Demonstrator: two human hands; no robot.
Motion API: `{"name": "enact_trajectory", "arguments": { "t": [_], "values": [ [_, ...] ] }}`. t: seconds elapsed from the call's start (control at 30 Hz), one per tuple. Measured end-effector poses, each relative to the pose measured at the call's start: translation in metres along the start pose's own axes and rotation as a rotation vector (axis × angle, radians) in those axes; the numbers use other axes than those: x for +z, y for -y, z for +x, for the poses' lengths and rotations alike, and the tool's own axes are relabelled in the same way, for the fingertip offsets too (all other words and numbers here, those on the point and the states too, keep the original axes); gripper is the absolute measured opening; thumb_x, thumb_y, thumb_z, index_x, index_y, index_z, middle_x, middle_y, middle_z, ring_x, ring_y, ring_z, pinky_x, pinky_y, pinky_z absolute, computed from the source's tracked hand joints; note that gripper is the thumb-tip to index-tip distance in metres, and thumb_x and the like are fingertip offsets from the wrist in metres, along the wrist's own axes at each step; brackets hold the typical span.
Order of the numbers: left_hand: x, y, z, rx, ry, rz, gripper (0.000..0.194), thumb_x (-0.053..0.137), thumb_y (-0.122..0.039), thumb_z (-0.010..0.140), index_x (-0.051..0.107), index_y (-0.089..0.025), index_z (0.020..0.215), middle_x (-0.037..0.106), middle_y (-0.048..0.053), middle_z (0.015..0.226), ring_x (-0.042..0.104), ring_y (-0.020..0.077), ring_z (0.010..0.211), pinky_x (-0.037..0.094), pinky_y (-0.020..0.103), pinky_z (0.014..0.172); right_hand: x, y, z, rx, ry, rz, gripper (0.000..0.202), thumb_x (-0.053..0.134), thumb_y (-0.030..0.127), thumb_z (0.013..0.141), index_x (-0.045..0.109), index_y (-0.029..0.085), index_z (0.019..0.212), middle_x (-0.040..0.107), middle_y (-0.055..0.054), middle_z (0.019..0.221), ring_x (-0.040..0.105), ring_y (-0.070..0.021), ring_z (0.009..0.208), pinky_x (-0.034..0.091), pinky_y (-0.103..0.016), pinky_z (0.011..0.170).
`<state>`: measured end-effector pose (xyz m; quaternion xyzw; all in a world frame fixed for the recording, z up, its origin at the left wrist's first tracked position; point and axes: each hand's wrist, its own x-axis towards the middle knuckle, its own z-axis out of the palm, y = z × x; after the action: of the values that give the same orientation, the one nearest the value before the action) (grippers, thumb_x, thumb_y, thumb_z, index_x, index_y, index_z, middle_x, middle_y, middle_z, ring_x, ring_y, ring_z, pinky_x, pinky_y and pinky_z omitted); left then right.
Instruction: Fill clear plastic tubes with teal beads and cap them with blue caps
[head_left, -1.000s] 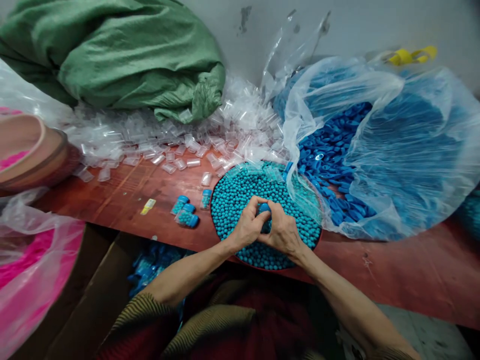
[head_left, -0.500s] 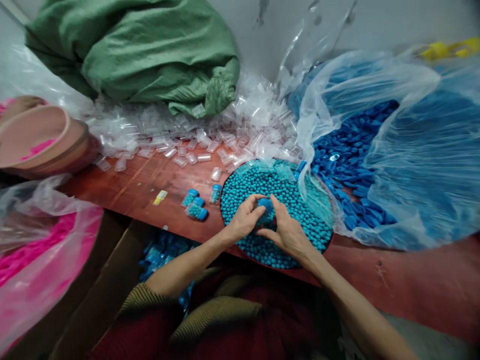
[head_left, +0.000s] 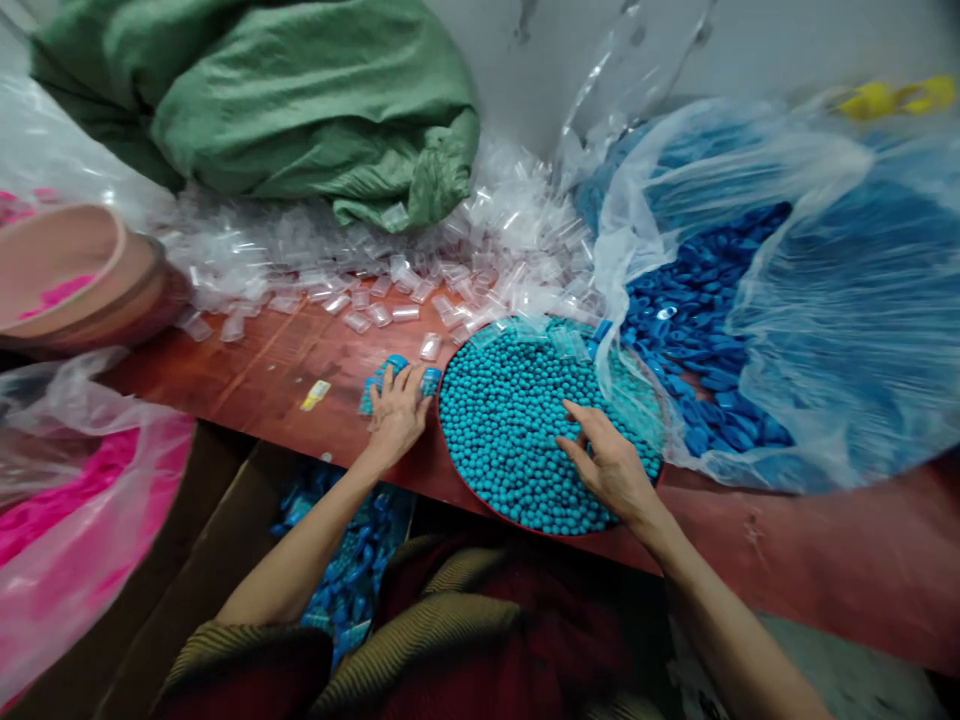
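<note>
My left hand (head_left: 399, 418) is on the table, left of the round tray, its fingers curled over several small clear bottles (head_left: 431, 380) with blue caps and blue beads inside. The palm and fingers partly hide these bottles, so how firmly each is gripped does not show. Above the right part of the red-rimmed tray (head_left: 442, 440) hovers my right hand (head_left: 611, 465), thumb and forefinger apart with nothing visible between them. Turquoise-blue beads (head_left: 510, 430) fill the tray.
Clear empty bottles (head_left: 405, 313) lie heaped behind, below a green cloth sack (head_left: 315, 110). A plastic bag (head_left: 840, 300) of blue caps (head_left: 697, 300) stands right. Pink bowls (head_left: 112, 250) and a bag of pink pieces (head_left: 90, 490) are left. Blue-capped bottles (head_left: 352, 570) fill a container below the table.
My hands have parted. The left one moved left from the tray to the bottles on the table, and the capped bottle no longer shows between them. The right one shifted slightly right, fingers apart.
</note>
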<state>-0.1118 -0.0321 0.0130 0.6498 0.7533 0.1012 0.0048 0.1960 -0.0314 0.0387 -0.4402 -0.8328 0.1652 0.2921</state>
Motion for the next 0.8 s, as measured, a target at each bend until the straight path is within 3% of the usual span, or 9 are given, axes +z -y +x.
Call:
{"name": "enact_trajectory", "arguments": {
  "t": [0.1,0.2,0.33,0.47,0.53,0.63,0.7,0.8],
  "values": [
    [0.013,0.001,0.004,0.144,0.098,0.090,0.049,0.035,-0.023,0.088,0.043,-0.021,0.136,0.038,0.009,0.146,0.030,0.0357,0.134,0.029,0.055,0.102,-0.014,-0.009,-0.006,-0.005,-0.119,-0.035,0.031,0.045,0.028,0.092,0.054,0.020,0.121,0.063,-0.009,0.102,0.062,-0.0177,0.084,0.051,-0.032,0.077],
    [0.019,0.008,0.006,0.177,0.101,0.161,0.050,0.032,-0.020,0.088,0.040,-0.021,0.138,0.038,0.012,0.146,0.039,0.0348,0.127,0.033,0.053,0.096,-0.032,-0.033,-0.013,0.023,-0.206,-0.207,0.030,0.045,0.031,0.092,0.058,0.019,0.117,0.063,-0.011,0.103,0.060,-0.0221,0.096,0.049,-0.037,0.084],
    [0.012,0.015,0.002,0.057,0.018,0.204,0.044,0.037,-0.031,0.089,0.052,-0.019,0.128,0.049,0.016,0.134,0.043,0.0383,0.119,0.038,0.053,0.088,-0.049,-0.075,-0.021,0.075,-0.082,-0.489,0.046,0.048,0.041,0.089,0.055,0.011,0.122,0.059,-0.019,0.112,0.055,-0.0316,0.103,0.047,-0.045,0.083],
    [-0.009,0.006,0.006,-0.062,-0.174,0.090,0.040,0.042,-0.035,0.087,0.058,-0.014,0.118,0.058,0.018,0.116,0.051,0.0338,0.106,0.041,0.046,0.084,-0.051,-0.103,-0.029,0.110,-0.018,-0.536,0.045,0.045,0.038,0.090,0.055,0.009,0.123,0.058,-0.020,0.111,0.056,-0.0296,0.100,0.047,-0.041,0.080],
    [-0.020,-0.012,0.016,-0.007,-0.296,-0.007,0.037,0.042,-0.034,0.088,0.060,-0.014,0.115,0.061,0.017,0.110,0.054,0.0301,0.101,0.041,0.044,0.085,-0.050,-0.110,-0.034,0.118,-0.038,-0.530,0.040,0.045,0.036,0.090,0.057,0.011,0.119,0.059,-0.018,0.110,0.056,-0.0279,0.098,0.047,-0.039,0.079],
    [-0.033,-0.059,0.041,0.307,-0.356,-0.119,0.032,0.040,-0.030,0.090,0.063,-0.017,0.109,0.064,0.012,0.105,0.054,0.0257,0.100,0.039,0.041,0.091,-0.047,-0.114,-0.037,0.122,-0.086,-0.491,0.030,0.043,0.034,0.091,0.065,0.016,0.101,0.062,-0.013,0.101,0.057,-0.0245,0.090,0.045,-0.036,0.075],
    [-0.035,-0.099,0.059,0.526,-0.287,-0.159,0.031,0.040,-0.026,0.091,0.061,-0.019,0.112,0.064,0.009,0.108,0.052,0.0237,0.104,0.038,0.039,0.094,-0.046,-0.115,-0.035,0.131,-0.108,-0.436,0.029,0.040,0.033,0.092,0.064,0.018,0.086,0.062,-0.010,0.090,0.057,-0.0216,0.083,0.044,-0.034,0.073],
    [-0.027,-0.159,0.084,0.739,-0.181,-0.114,0.032,0.039,-0.025,0.092,0.059,-0.025,0.117,0.062,0.006,0.116,0.045,0.0266,0.115,0.035,0.041,0.096,-0.045,-0.121,-0.029,0.173,-0.147,-0.354,0.032,0.034,0.032,0.094,0.059,0.019,0.078,0.059,-0.007,0.077,0.056,-0.0188,0.075,0.043,-0.030,0.069]
  ]
}}
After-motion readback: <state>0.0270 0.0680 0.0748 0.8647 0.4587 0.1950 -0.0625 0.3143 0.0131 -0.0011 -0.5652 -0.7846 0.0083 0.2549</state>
